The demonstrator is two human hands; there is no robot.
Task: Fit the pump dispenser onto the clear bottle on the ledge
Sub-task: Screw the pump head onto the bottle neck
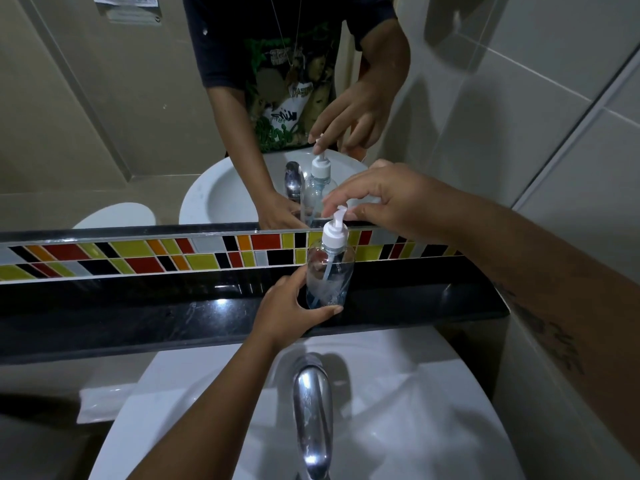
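Note:
The clear bottle (330, 275) stands upright on the black ledge (138, 306), just below the mirror. A white pump dispenser (334, 230) sits on its neck, with the tube running down inside the bottle. My left hand (291, 310) wraps around the lower part of the bottle from the left. My right hand (384, 199) hovers over the pump, its fingertips touching the nozzle head from above and behind.
A chrome tap (311, 410) rises from the white basin (433, 427) directly below the ledge. A strip of coloured tiles (138, 254) runs behind the ledge. The mirror (104, 116) above reflects the person, bottle and basin. A tiled wall (571, 168) closes the right side.

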